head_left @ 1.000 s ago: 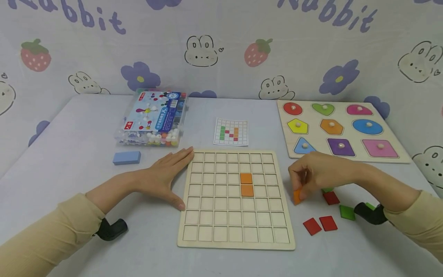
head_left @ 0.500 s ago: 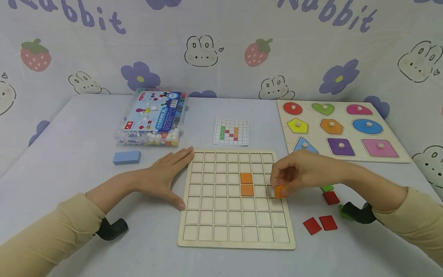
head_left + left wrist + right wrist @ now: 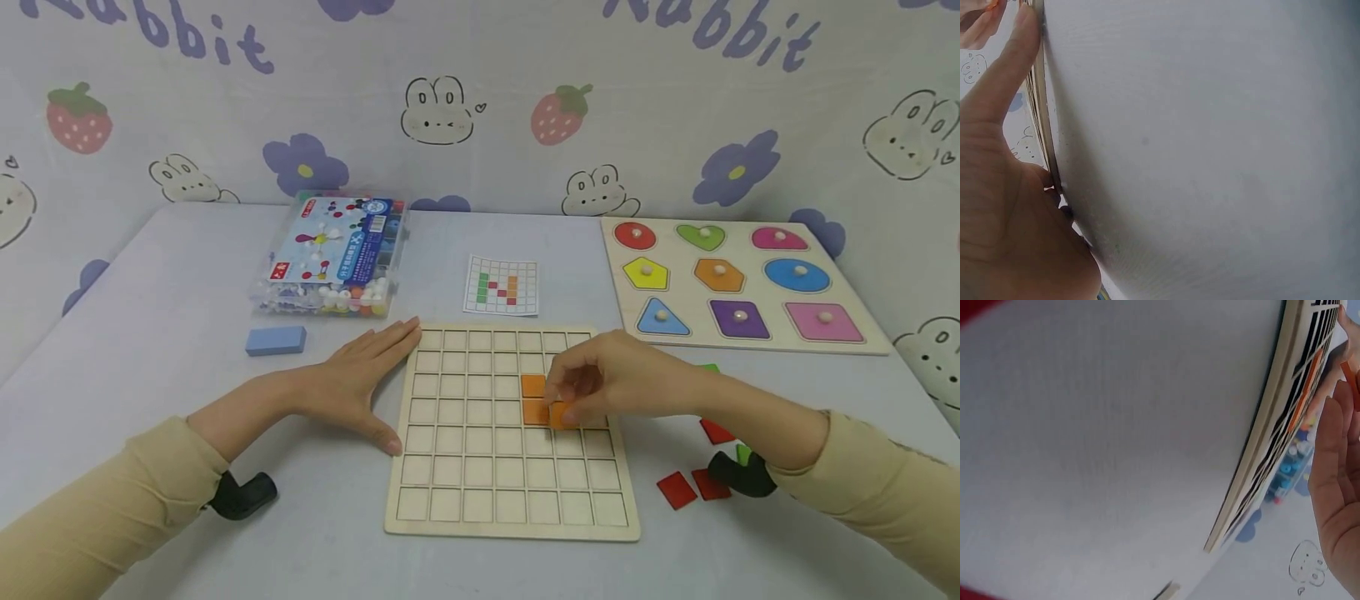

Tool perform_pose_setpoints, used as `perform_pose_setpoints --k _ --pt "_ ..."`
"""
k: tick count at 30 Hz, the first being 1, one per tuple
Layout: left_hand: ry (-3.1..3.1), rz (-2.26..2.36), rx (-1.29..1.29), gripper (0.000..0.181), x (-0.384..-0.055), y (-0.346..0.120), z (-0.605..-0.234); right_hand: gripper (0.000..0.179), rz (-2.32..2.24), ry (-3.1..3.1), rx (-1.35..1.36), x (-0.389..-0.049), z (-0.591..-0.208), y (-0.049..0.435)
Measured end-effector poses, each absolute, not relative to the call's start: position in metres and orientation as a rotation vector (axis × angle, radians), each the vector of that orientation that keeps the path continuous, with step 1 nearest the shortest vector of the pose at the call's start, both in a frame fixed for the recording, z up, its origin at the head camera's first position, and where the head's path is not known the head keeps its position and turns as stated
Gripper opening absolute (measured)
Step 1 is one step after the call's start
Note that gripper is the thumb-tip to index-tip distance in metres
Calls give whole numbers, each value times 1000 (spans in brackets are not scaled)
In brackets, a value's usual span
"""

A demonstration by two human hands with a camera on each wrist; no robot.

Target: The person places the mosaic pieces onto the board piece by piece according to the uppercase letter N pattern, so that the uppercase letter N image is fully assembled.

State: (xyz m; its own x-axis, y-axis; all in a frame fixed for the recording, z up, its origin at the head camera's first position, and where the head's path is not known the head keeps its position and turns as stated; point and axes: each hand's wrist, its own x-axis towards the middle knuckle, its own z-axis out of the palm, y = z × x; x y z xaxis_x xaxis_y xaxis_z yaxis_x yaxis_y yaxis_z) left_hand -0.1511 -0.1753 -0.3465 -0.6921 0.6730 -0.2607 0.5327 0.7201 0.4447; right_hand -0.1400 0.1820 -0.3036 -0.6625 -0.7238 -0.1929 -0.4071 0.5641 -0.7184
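Observation:
A light wooden grid board (image 3: 442, 504) lies in the middle of the table, with two orange square tiles (image 3: 533, 386) set in one column. My right hand (image 3: 618, 379) pinches another orange tile (image 3: 562, 415) between thumb and fingers, over the board just right of the lower set tile. In the right wrist view this held tile (image 3: 1350, 384) shows at the fingertips, above the board's edge. My left hand (image 3: 352, 387) lies with spread, straight fingers along the board's left edge, its thumb and fingertips touching the frame.
Red tiles (image 3: 677, 490) and green tiles (image 3: 744, 454) lie right of the board, partly hidden by the right arm. Behind the board are a printed pattern card (image 3: 501, 286), a shape puzzle (image 3: 757, 283), a plastic box of beads (image 3: 330, 250) and a blue block (image 3: 275, 341).
My right hand has carried the orange tile leftward from the table beside the board to over the grid, near the two set tiles. The left hand has stayed still.

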Motion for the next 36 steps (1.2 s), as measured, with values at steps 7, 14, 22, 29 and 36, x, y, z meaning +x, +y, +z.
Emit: perform_pose_setpoints --k 7,14,22,29,36 --pt "2514 481 919 133 -151 -176 -346 14 -902 2292 -932 -137 -305 172" --pt "2519 472 925 133 -151 -175 -346 15 -898 2307 -943 -137 -307 167" --pt "2513 475 917 133 -151 -176 -346 12 -890 2326 -915 -134 -310 162" --pt "2521 472 928 132 -151 -176 -347 11 -829 2346 -936 -130 -312 158" --pt "2524 469 934 132 -152 -175 -347 12 -812 2353 -974 -128 -313 158"
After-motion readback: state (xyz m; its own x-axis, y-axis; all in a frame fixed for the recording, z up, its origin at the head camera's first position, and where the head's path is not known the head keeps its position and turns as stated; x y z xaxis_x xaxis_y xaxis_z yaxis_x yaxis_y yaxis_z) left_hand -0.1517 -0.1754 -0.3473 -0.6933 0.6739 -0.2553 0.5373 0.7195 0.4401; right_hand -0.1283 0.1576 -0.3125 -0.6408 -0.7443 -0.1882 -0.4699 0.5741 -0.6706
